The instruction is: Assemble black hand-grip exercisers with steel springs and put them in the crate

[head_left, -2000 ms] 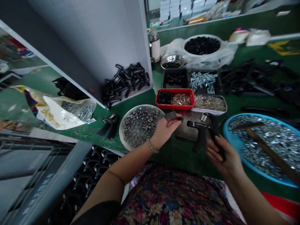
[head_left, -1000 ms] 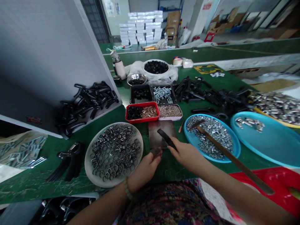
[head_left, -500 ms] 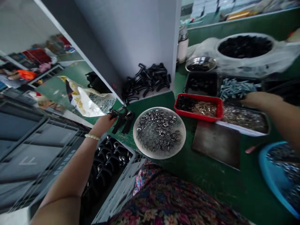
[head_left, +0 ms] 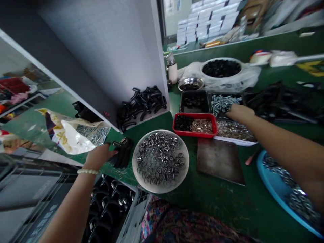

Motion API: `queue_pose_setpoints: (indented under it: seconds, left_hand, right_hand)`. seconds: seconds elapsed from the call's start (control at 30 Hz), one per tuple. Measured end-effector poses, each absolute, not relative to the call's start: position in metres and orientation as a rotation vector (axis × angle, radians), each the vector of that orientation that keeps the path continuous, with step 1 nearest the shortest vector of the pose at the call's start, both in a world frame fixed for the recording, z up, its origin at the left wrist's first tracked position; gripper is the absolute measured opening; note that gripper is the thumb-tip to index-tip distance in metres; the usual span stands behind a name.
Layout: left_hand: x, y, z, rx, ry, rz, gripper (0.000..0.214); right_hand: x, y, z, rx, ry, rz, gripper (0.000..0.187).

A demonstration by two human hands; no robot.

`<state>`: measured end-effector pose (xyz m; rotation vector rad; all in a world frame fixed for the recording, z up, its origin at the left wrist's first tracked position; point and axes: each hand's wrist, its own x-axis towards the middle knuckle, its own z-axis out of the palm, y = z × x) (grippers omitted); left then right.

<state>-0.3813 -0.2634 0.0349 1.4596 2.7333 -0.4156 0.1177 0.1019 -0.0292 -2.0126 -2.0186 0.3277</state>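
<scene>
My left hand (head_left: 99, 157) is at the left end of the green table, thumb stretched out against a small group of black curved parts with metal clamps (head_left: 123, 152). Its other fingers are mostly hidden, and I see nothing gripped in it. My right hand (head_left: 240, 113) reaches down to the front edge of a black tray of silvery screws (head_left: 221, 102); its fingertips are hidden and blurred. Just below it is a tray of small shiny metal pieces (head_left: 235, 130). Between my hands stands a round white dish (head_left: 136, 168) of metal ring clamps (head_left: 162, 157).
A red tray (head_left: 195, 134) holds black pieces and copper-coloured pieces. A dark flat plate (head_left: 220, 161) lies before it. At right is a blue basin (head_left: 272, 190) of metal parts. A grey bin (head_left: 126, 50) with black curved tubes stands behind; a crate (head_left: 138, 204) is below left.
The view has turned right, so the table things sit further left. My left hand, earlier around a black part, is now beside the grouped parts. My right hand stays at the screws tray.
</scene>
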Motion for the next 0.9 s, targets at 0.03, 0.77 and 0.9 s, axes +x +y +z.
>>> queue_pose_setpoints:
  seconds: [0.03, 0.77, 0.9]
  left_hand:
    - [-0.371, -0.247, 0.045, 1.574, 2.808, -0.42, 0.042]
    - [-0.11, 0.071, 0.005, 1.976, 1.867, 0.489, 0.036]
    - [-0.081, -0.023, 0.009, 1.304, 1.164, 0.91, 0.032]
  right_hand:
    - [0.119, 0.101, -0.029, -2.016, -2.024, 0.353, 0.024]
    - [0.156, -0.129, 0.003, -1.228, -1.488, 0.809, 0.015]
    - [0.134, -0.127, -0.001, -1.099, -1.421, 0.771, 0.016]
